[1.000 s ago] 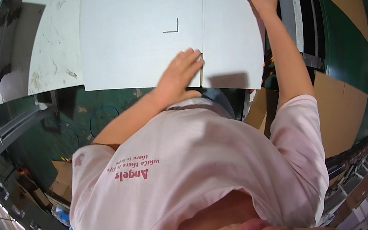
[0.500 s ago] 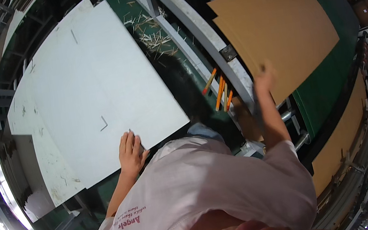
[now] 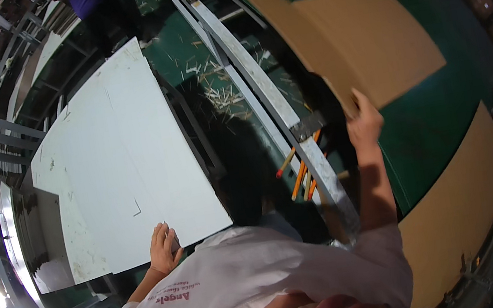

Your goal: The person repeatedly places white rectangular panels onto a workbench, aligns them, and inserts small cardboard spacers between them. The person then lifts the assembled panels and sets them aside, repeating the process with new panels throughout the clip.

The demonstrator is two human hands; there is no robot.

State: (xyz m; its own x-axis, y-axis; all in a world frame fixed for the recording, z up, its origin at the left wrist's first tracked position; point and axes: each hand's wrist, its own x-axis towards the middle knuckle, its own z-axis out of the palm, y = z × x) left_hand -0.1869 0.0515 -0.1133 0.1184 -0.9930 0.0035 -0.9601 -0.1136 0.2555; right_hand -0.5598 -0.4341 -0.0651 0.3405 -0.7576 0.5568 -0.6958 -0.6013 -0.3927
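Observation:
My right hand (image 3: 365, 123) grips the near edge of a brown cardboard sheet (image 3: 293, 21), its thumb on top. That sheet's left part is raised at a slant, and beside it a flat brown cardboard panel (image 3: 390, 41) spreads over the green surface. To the left, my left hand (image 3: 163, 250) rests at the near edge of a large white board (image 3: 126, 166). Its fingers point forward, and a small dark thing, partly hidden, shows between the thumb and forefinger; its kind is unclear. An L-shaped mark (image 3: 137, 208) lies on the board just ahead of that hand.
Between the two surfaces runs a grey metal rail (image 3: 253, 72), with orange and tan sticks (image 3: 302, 174) by its near end. Thin scraps (image 3: 223, 96) litter the green floor. Another brown sheet (image 3: 454, 205) lies at the right. A person in purple (image 3: 92, 1) stands far left.
My right hand has closed on the cardboard edge and the sheet has tilted up on its left side. My left hand stays at the white board's edge while the whole view has shifted.

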